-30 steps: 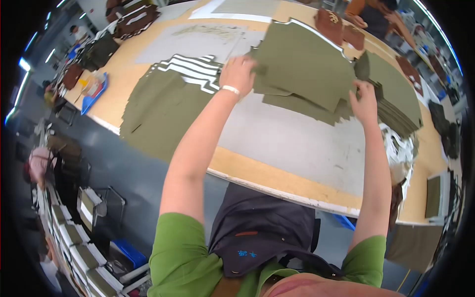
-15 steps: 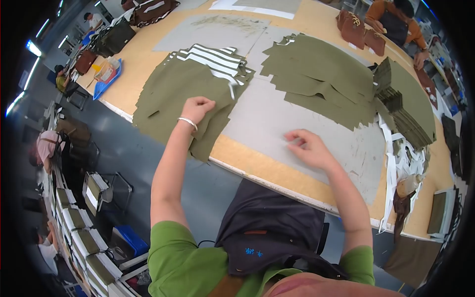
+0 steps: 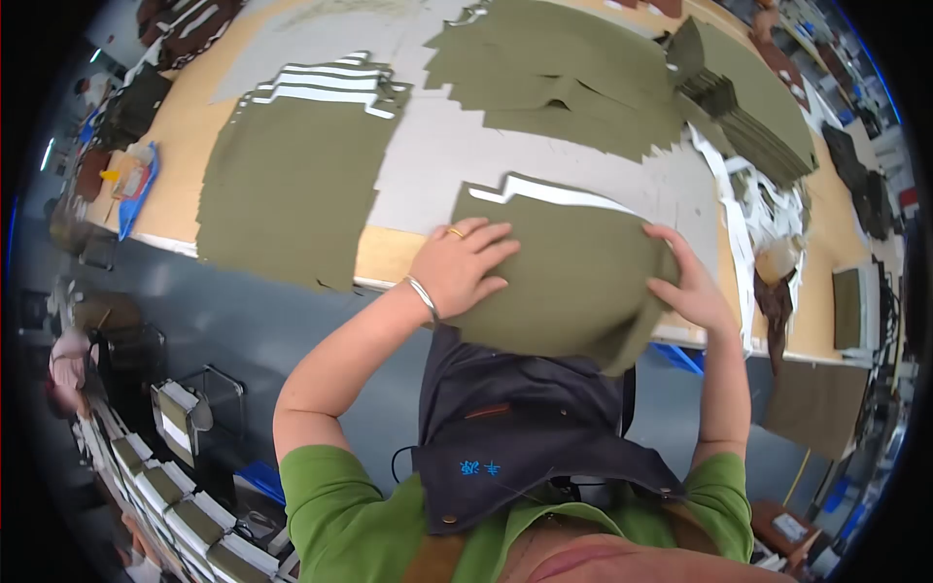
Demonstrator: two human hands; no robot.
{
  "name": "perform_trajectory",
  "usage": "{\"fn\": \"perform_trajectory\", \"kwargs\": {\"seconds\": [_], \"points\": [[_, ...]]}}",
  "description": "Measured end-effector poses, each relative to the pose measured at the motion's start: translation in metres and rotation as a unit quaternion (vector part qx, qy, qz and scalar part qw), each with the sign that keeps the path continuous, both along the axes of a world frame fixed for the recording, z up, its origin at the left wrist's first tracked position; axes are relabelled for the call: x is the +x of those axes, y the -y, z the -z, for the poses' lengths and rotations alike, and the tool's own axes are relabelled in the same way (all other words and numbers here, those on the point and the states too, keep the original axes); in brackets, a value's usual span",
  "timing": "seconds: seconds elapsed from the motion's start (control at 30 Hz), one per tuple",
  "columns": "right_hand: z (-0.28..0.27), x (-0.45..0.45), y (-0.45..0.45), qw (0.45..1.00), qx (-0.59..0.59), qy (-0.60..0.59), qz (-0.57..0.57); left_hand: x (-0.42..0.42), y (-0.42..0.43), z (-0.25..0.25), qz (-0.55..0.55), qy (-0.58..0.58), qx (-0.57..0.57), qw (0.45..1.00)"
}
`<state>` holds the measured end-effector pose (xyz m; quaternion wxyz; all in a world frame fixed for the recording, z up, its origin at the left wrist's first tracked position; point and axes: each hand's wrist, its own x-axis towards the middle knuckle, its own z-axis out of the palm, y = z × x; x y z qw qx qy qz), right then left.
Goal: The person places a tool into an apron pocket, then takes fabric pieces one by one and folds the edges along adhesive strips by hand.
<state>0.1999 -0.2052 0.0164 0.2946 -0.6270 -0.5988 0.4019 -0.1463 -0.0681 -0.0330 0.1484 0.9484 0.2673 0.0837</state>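
Note:
An olive fabric piece with a white strip along its far edge lies at the table's front edge and hangs partly over it. My left hand rests spread on its left side, fingers apart. At its right edge, my right hand has the fabric between thumb and fingers. To the left lies a pile of olive pieces with white strips at its far end. Beyond the held piece is another spread of olive pieces.
Stacked olive pieces stand at the back right, beside tangled white strips. A blue tray sits at the table's left edge. A chair stands on the floor at left.
Both hands have come together near the front edge, where a white-edged olive piece now lies under them. The left pile's top piece lies flatter. The view has shifted.

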Motion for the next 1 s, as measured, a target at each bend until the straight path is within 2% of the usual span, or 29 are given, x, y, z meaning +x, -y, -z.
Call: {"fn": "perform_trajectory", "kwargs": {"seconds": [0.07,0.13,0.17,0.23,0.27,0.3,0.37,0.47,0.57,0.63,0.77,0.87,1.0], "points": [[-0.026,0.015,0.036,0.987,-0.071,0.147,-0.003,0.016,0.008,-0.003,0.061,0.014,-0.036,0.997],[-0.051,0.014,0.058,0.934,-0.147,0.325,0.014,0.027,-0.014,0.009,-0.005,0.086,0.036,0.996],[-0.049,0.008,0.056,0.94,-0.052,0.336,0.033,0.031,-0.025,0.013,-0.039,0.119,0.074,0.989],[-0.041,-0.021,0.027,0.923,0.145,0.35,0.068,0.043,-0.042,0.017,-0.102,0.122,-0.002,0.987],[-0.028,-0.035,0.007,0.947,0.159,0.272,0.066,0.047,-0.047,0.017,-0.134,0.123,-0.04,0.982],[-0.011,-0.05,-0.014,0.964,0.172,0.193,0.065,0.054,-0.05,0.01,-0.134,0.076,-0.12,0.981],[0.01,-0.077,-0.054,0.994,0.06,0.089,-0.005,0.068,-0.054,-0.008,-0.129,-0.018,-0.278,0.952],[0.052,-0.095,-0.082,0.988,0.096,0.12,-0.001,0.066,-0.065,0.007,-0.07,0.043,-0.23,0.97],[0.068,-0.097,-0.089,0.981,0.113,0.151,0.034,0.062,-0.067,0.017,-0.043,0.133,-0.136,0.981],[0.071,-0.098,-0.086,0.972,0.157,0.17,0.034,0.061,-0.068,0.017,-0.036,0.131,-0.149,0.979],[0.069,-0.096,-0.086,0.978,0.132,0.159,0.027,0.058,-0.069,0.02,-0.051,0.14,-0.153,0.977],[0.065,-0.095,-0.086,0.983,0.115,0.139,0.023,0.055,-0.065,0.023,-0.026,0.174,-0.119,0.977],[0.068,-0.094,-0.086,0.978,0.147,0.15,0.007,0.052,-0.062,0.024,-0.011,0.156,-0.054,0.986]]}}
